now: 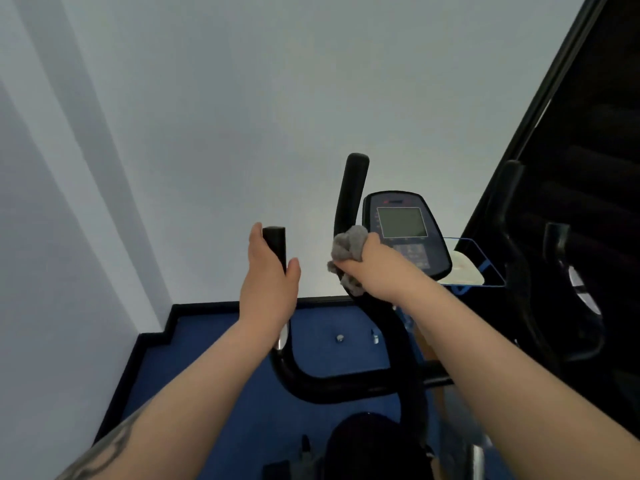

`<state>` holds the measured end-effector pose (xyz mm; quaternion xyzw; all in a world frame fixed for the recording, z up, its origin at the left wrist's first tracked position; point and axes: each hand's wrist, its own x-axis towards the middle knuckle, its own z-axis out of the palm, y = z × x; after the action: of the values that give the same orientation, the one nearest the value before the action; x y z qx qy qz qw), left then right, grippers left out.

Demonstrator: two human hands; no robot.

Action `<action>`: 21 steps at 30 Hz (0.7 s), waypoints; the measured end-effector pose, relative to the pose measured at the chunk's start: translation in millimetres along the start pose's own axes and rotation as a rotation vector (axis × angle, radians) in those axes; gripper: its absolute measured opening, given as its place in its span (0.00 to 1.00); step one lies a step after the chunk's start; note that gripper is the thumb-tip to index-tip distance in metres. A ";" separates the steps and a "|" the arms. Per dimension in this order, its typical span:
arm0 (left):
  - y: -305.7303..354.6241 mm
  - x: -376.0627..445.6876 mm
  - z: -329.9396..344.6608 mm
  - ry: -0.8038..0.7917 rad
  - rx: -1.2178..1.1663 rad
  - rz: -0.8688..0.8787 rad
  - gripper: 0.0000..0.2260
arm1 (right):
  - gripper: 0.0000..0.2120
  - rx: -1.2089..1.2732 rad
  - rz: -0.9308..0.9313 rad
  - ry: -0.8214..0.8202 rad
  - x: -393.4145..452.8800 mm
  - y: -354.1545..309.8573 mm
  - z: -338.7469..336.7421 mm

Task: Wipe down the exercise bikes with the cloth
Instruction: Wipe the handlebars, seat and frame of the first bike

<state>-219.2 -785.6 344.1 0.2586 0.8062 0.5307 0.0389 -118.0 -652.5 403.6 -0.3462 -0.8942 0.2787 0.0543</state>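
Console (405, 233) btns blurred; seat (374, 448) cropped.

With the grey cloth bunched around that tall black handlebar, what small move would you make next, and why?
Probably slide the right hand and its grey cloth up the right handlebar toward its tip. The cloth is wrapped low on the bar, so the stretch above it looks unwiped. The left hand grips the left handlebar, which should keep the bike steady during the stroke.

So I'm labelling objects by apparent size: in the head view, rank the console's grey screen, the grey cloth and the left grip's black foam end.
Largest to smallest as they look:
1. grey screen
2. grey cloth, partly hidden by the right hand, so close to the screen and unsure
3. black foam end, mostly covered by the left hand
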 end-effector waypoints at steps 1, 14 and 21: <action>0.8 -1.4 0.0 0.003 0.029 -0.006 0.33 | 0.27 -0.025 0.007 -0.026 -0.3 -1.4 -0.8; -3.8 -28.3 0.7 0.035 0.042 0.007 0.28 | 0.18 -0.187 -0.235 -0.099 -43.1 33.4 -16.6; -14.0 -55.6 2.3 0.008 0.014 0.003 0.28 | 0.43 0.032 -0.303 -0.197 -73.4 33.9 13.8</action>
<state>-175.7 -813.4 319.1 0.2582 0.8096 0.5260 0.0330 -46.7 -686.0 380.8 -0.1777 -0.9325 0.3142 0.0135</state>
